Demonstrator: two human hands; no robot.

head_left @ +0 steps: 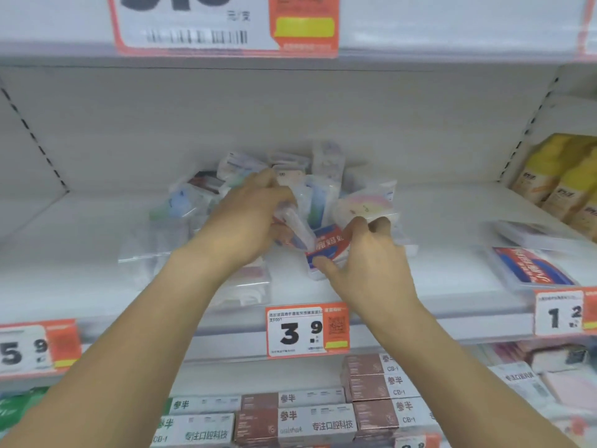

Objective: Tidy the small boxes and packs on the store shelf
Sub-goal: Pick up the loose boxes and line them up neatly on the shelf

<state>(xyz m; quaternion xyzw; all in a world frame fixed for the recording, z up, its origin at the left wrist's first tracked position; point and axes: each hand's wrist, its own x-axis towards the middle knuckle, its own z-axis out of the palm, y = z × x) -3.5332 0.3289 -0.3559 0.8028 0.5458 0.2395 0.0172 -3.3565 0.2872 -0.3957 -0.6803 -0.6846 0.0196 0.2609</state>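
While both arms reach into the white store shelf (97,253), the left hand (248,218) curls its fingers round a clear plastic pack (295,226) held tilted above the shelf floor. Just to its right, the right hand (365,253) pinches a red-and-blue boxed pack (326,247) between thumb and bent fingers; that pack lies tipped against the shelf, touching the clear one. Behind both hands a loose heap of small clear packs and boxes (290,179) sits toward the back middle of the shelf, some upright, most leaning or flat, with a round pastel pack (368,202) at its right edge. More clear packs (151,244) lie flat near the front left. Well apart at the right end rests another red-and-blue pack (529,266), beside yellow boxes (559,179). A price tag reading 3.9 (307,331) hangs on the shelf's front rail, above stacked toothpaste cartons (300,415) on the shelf below.
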